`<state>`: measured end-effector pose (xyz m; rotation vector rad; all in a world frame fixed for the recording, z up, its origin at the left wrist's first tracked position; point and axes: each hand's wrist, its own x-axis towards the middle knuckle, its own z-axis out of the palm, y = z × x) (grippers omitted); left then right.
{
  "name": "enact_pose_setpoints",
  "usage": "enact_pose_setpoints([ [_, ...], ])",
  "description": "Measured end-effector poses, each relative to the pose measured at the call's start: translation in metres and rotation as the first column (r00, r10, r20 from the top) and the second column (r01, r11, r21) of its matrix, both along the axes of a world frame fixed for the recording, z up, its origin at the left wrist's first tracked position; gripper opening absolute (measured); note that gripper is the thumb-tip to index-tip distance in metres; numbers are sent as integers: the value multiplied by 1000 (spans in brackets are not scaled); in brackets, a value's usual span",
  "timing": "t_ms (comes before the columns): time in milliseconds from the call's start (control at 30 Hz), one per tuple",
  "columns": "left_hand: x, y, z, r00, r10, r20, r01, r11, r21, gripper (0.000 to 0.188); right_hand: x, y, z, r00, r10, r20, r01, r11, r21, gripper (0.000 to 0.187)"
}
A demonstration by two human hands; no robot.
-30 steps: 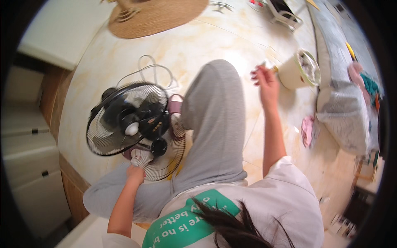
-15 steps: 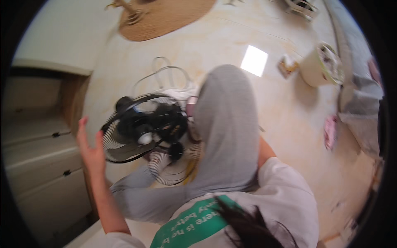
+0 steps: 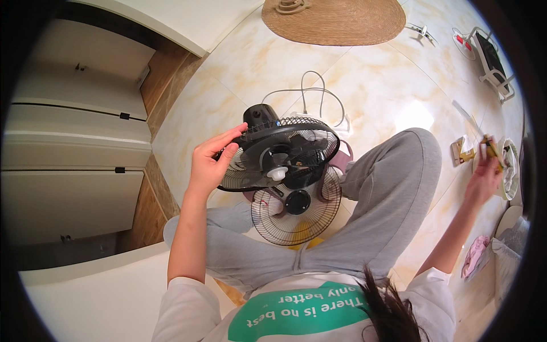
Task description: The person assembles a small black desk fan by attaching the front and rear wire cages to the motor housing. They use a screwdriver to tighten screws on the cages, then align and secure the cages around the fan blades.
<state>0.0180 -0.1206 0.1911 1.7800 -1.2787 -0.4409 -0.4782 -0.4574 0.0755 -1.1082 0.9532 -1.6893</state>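
A black electric fan [image 3: 260, 115], its head tilted, stands between my legs; a white knob [image 3: 277, 174] shows at the hub. My left hand [image 3: 212, 158] grips the left rim of its wire cage, fingers on top and thumb over the front. Below lies a round wire grille [image 3: 297, 225] with a black centre cap, close against the fan. Out at the far right, my right hand [image 3: 484, 178] is closed on a small yellow-and-dark thing [image 3: 491, 153], too blurred to name. That hand is beside the white waste bin [image 3: 511, 176], partly in front of it.
Left are white drawers [image 3: 68, 196] in a wooden frame. A power strip [image 3: 342, 122] with grey cables lies behind the fan. A tissue pack [image 3: 462, 150] is beside the bin. Farther off are a woven mat [image 3: 342, 25], a toy plane [image 3: 421, 32] and a white-framed rack [image 3: 493, 62]. Pink cloth [image 3: 476, 256] lies right.
The view has turned left. My left hand, apart from the cage before, now grips its rim. My right hand, hidden behind my knee before, is now out by the bin holding something.
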Motion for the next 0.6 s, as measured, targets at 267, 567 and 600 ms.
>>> enact_pose_setpoints([
  [267, -6, 2, -4, 994, -53, 92, 55, 998, -18, 19, 218, 137, 98, 772, 537, 340, -614, 768, 181, 35],
  [567, -6, 4, -6, 997, -12, 76, 15, 999, -32, 23, 276, 171, 90, 689, 593, 416, -723, 606, 333, 30],
  [600, -6, 3, -7, 996, -2, 86, 5, 999, -33, 22, 278, 173, 89, 700, 587, 407, -714, 599, 363, 29],
])
